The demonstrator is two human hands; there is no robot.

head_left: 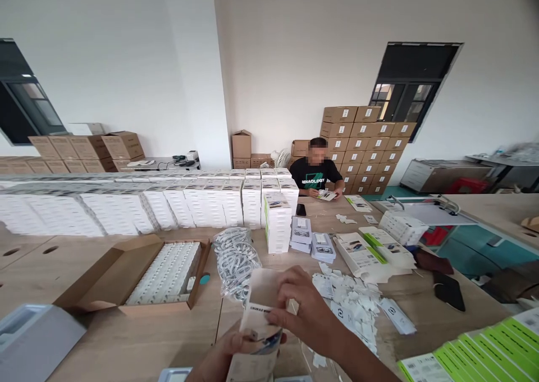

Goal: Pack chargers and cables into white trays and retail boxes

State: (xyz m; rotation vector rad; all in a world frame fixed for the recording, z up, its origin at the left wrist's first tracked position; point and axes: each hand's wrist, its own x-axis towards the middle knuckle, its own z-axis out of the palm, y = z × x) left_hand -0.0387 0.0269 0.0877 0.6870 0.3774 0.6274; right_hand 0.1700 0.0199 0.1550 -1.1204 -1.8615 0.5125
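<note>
Here, a printed carton (pixel 257 314) is held in front of the clear bag of cables (pixel 233 253), whose near edge is partly covered by it. The carton's lower part is clasped by the left grip (pixel 225 348), with the thumb laid across the printed face. Its upper part is pinched by the right grip (pixel 309 312), with the fingers bent and the thumb set beside the lettering; what is done by the hidden fingertips cannot be told.

To the left of the bag, an open brown box (pixel 158 306) is filled with rows of small white pieces (pixel 168 272). Behind the bag, the desk (pixel 185 337) is lined with stacked white boxes (pixel 210 202). To the right of the bag, pale trays (pixel 301 230) are stacked, and a heap of paper slips (pixel 356 298) is spread nearer. Farther right of the bag, flat printed cartons (pixel 357 255) are piled, and a dark phone (pixel 448 291) is laid beyond them. Well behind the bag and to its right, a printed piece (pixel 327 195) is held by a seated co-worker (pixel 314 171).
</note>
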